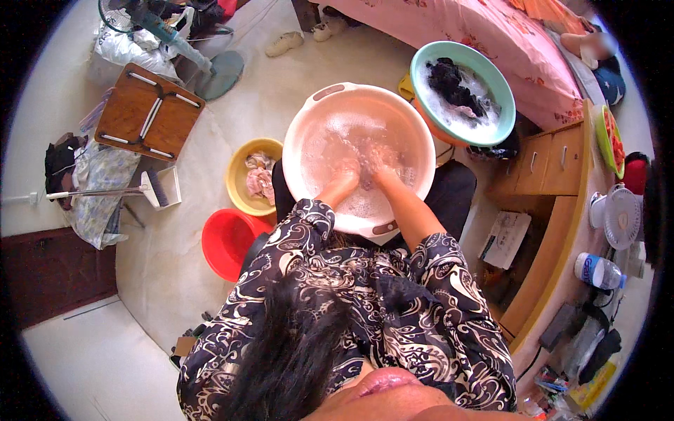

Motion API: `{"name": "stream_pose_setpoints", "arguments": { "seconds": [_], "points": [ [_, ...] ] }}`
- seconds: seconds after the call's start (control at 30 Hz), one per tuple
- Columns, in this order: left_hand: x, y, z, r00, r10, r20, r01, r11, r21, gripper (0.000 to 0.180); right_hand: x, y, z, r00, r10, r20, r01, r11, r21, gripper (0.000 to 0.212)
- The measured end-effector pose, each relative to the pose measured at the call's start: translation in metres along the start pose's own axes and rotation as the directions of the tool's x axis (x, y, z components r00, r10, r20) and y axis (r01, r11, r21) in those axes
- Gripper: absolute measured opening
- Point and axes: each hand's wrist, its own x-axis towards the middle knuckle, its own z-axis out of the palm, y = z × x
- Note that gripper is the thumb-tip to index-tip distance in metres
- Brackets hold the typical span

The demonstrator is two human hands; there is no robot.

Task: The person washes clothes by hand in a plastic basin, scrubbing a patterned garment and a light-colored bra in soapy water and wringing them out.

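Note:
A big white and pale pink basin (298, 154) of sudsy water stands in front of me, between my knees. Both arms reach down into it. My left hand (344, 172) and my right hand (380, 158) are close together at the middle, partly under the water, with splashes around them. The fingers look closed. A small dark patch shows between the hands, but ripples and foam hide what it is.
At the far right, a turquoise basin (505, 105) holds dark cloth in suds. To the left stand a yellow basin (235, 189) with pale pink and white cloth and a red bucket (223, 242). A wooden desk (554, 231) runs along the right; a bed (449, 28) lies behind, with a person at its far end.

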Motion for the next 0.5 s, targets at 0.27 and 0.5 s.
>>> {"name": "stream_pose_setpoints", "arguments": {
  "seconds": [0.27,0.5],
  "points": [
    [0.008,0.078,-0.092,0.989,0.062,0.137,0.013,0.871,-0.491,0.034,0.033,0.078,0.017,0.99,0.109,0.087,-0.128,0.958,0.258,0.036],
    [0.019,0.032,-0.116,0.963,-0.011,0.271,0.269,-0.09,-0.959,0.022,-0.006,0.041,-0.054,0.992,0.126,-0.022,-0.078,0.737,0.671,0.041]
  ]
}}
